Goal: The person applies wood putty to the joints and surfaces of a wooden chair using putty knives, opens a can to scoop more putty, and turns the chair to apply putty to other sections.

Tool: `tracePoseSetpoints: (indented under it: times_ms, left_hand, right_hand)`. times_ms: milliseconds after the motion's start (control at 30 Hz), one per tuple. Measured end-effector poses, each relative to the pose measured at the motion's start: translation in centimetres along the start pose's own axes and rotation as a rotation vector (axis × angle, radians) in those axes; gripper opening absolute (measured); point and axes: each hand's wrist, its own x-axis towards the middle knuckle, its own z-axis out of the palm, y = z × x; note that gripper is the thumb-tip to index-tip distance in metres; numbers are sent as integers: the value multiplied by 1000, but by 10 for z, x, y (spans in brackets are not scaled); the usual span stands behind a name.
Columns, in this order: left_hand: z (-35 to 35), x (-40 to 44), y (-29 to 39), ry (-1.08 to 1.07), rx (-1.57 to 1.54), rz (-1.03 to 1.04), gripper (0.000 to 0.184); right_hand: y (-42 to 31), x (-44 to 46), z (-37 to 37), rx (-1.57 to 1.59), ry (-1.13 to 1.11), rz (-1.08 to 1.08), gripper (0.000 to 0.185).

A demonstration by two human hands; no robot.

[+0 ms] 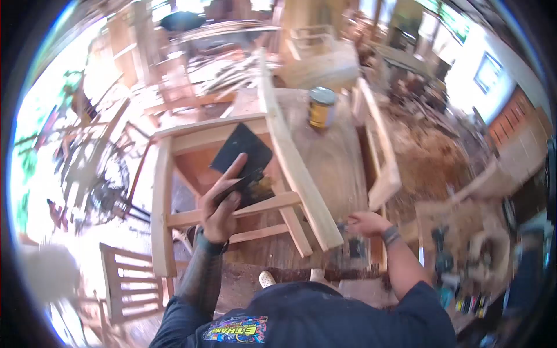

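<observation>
My left hand (223,203) is closed on a dark flat piece (246,151), held up over the wooden chair frame (304,180). Below that piece, a second dark surface with a yellowish stain (258,191) shows beside my fingers; whether the two are joined I cannot tell. My right hand (368,223) is low at the right, by the front edge of the wooden worktop (342,168). Its fingers are bent together around something small and dark that I cannot make out. A can with a yellow label (321,108) stands farther back on the worktop.
Another wooden frame part (383,174) stands along the worktop's right side. A slatted chair back (132,284) is at the lower left. Wood strips (235,75) are piled behind, sawdust (432,151) lies at the right, and tools (444,255) sit at the lower right.
</observation>
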Motion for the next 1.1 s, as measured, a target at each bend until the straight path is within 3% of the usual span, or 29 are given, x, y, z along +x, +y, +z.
tracePoseSetpoints:
  times_ms: [67,133,167,267,367,467,500,533,567,600,667,733,833,1100]
  left_hand:
    - [-11,8,-22,94,86,-12,34]
    - [-10,12,-20,197,316,-132,31]
    - [-9,9,-33,293,110,-119,30]
    - [-3,7,-27,300,238,-27,28]
    - [8,10,-24,326,326,-78,30]
    - [1,8,-52,396,298,76,31]
    - [4,10,-51,445,207,69,24]
    - [6,13,-50,492,114,72,17]
    - [5,15,-50,524,140,58,18]
    - [2,17,-53,553,157,40,18]
    - [-10,18,-70,533,45,88,20]
    - [-4,23,-65,585,147,32,21]
    - [-5,26,-71,572,311,96,47]
    - [5,24,-57,616,350,-23,40]
  right_hand:
    - [-9,29,-46,3,-44,-56,53]
    - [-39,49,-96,-300,-41,-242,55]
    - [-56,56,-117,-266,-71,-261,54]
    - [-70,100,-178,-94,-116,-310,52]
    - [-52,202,-239,-143,0,-403,55]
    - [-38,319,-291,-317,211,-483,65]
    - [-13,387,-314,-278,247,-691,59]
    - [-28,392,-331,-1033,389,-815,47]
    - [-29,442,-359,-1547,400,-888,39]
    - [-43,459,-362,-1601,407,-848,40]
    - [-96,473,-334,-1215,407,-689,40]
    - [-139,485,-298,-1019,393,-629,40]
    - [-184,502,-247,-971,344,-637,41]
    - [-232,535,-173,-957,251,-684,42]
